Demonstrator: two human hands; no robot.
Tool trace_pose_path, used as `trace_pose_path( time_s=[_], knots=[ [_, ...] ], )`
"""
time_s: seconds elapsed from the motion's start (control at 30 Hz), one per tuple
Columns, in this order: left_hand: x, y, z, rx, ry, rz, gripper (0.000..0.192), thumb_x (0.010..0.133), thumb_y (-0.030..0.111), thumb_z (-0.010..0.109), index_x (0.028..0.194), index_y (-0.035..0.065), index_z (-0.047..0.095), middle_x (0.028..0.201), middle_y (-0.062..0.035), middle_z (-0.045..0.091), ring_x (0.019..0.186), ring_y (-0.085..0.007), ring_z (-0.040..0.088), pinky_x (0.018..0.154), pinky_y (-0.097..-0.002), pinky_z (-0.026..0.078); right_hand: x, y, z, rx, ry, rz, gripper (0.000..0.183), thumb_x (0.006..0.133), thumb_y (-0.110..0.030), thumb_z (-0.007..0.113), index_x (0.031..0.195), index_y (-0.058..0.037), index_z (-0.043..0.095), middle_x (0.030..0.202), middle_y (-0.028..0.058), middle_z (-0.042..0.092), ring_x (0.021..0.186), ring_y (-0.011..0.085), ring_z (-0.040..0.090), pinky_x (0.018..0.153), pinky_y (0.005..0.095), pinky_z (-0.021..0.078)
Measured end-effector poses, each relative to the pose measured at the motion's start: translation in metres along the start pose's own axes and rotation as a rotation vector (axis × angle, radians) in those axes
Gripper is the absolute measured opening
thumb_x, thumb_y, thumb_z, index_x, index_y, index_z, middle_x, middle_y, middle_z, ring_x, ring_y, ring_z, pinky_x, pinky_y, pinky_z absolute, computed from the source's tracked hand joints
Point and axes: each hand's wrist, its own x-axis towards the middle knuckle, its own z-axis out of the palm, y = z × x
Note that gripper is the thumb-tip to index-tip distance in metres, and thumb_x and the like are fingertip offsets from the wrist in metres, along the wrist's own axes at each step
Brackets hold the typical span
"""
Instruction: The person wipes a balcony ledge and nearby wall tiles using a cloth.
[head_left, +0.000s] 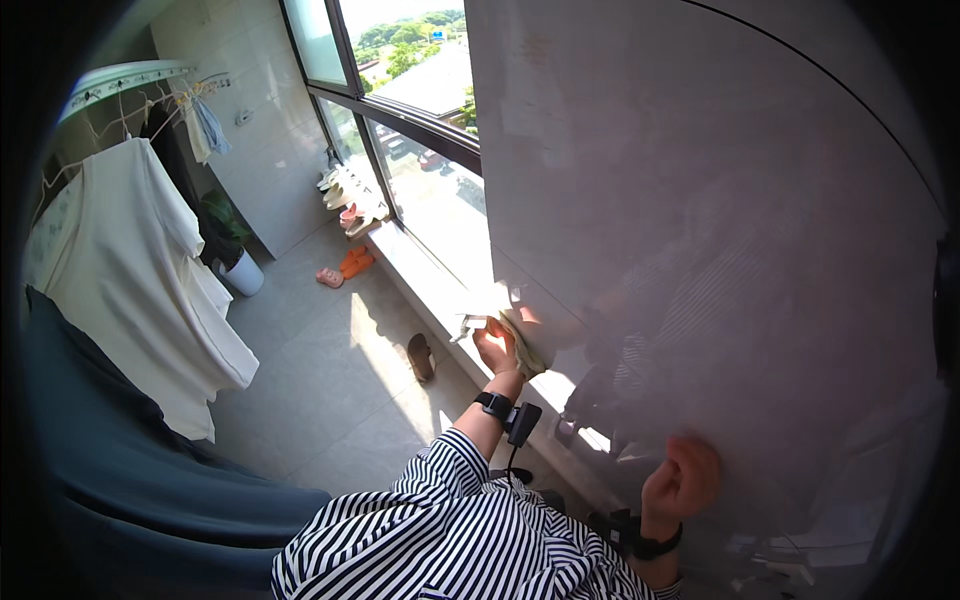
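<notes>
My left hand (495, 346) grips a pale yellowish-green cloth (526, 349) that lies along the glossy grey tiled wall (675, 225). It is low beside the window, partly in bright sun. A small silvery fitting (463, 328) shows just left of the fingers; what it is I cannot tell. My right hand (681, 476), slightly blurred, is at the lower right close to the same wall. Its fingers are curled in and nothing shows in them; I cannot tell whether it touches the wall.
A sunlit ledge (420, 270) runs under the dark-framed window (427, 135), with several shoes (349, 199) at its far end. Orange slippers (356, 260) and a brown slipper (421, 358) lie on the floor. Left hang a white garment (142, 262) and dark fabric (135, 450), near a potted plant (241, 271).
</notes>
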Motion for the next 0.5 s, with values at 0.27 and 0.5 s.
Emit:
trace_pose_path(
  time_s=[0.27,0.5],
  knots=[
    [-0.04,0.047,0.011,0.846,-0.129,-0.088,0.046,0.096,0.03,0.05,0.128,-0.0027,0.05,0.123,-0.0263,0.059,0.117,-0.0434,0.056,0.096,-0.0467,0.045,-0.008,0.005,0.005,0.079,-0.049,0.068,0.015,0.081,0.007,0.055,0.085,-0.0045,0.065,0.083,0.0094,0.07,0.072,0.0282,0.066,0.066,0.0389,0.0545],
    [-0.09,0.148,0.054,0.547,-0.508,0.745,0.036,0.089,0.01,0.063,0.123,-0.0008,0.054,0.114,-0.0167,0.064,0.103,-0.0324,0.064,0.089,-0.0392,0.05,-0.01,0.008,0.004,0.025,-0.063,0.065,0.013,0.083,0.004,0.056,0.086,-0.0045,0.065,0.086,0.009,0.071,0.074,0.0278,0.067,0.07,0.0386,0.0537]
  ],
)
